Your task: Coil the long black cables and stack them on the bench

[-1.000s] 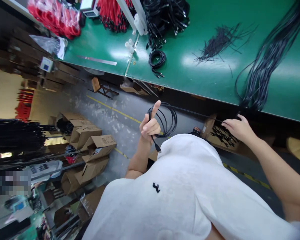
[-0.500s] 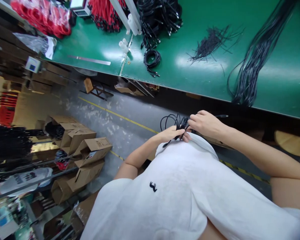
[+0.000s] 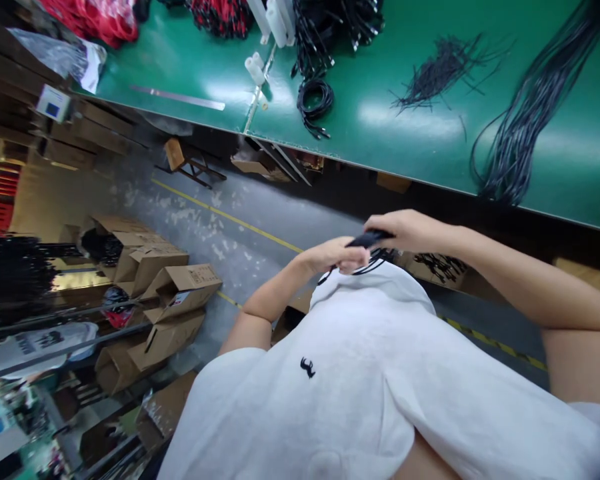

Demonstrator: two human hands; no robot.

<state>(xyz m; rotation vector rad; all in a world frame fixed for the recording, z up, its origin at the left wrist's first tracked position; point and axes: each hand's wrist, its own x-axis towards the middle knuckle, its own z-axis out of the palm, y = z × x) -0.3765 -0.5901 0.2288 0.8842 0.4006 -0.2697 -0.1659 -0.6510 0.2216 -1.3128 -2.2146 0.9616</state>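
Both hands grip a coiled black cable (image 3: 371, 238) in front of the white shirt, below the bench edge. My left hand (image 3: 336, 255) is closed around one side of the coil, its thumb lying along the top. My right hand (image 3: 403, 230) pinches the other side, close to the left fingers. Loops of the cable hang under both hands, partly hidden by the fingers. On the green bench (image 3: 370, 143) lies another coiled black cable (image 3: 315, 100), with metal plug ends showing.
Along the bench lie a heap of black cables (image 3: 313, 40), short black strips (image 3: 437, 73), long black cables (image 3: 525, 140), red cables (image 3: 225, 17) and a metal ruler (image 3: 180, 98). Cardboard boxes (image 3: 180, 293) stand on the floor at left, near a wooden stool (image 3: 176, 155).
The spread loops of the cable are now drawn together into a tighter bundle. My right hand has shifted slightly and its grip has turned. The view has tilted a little.
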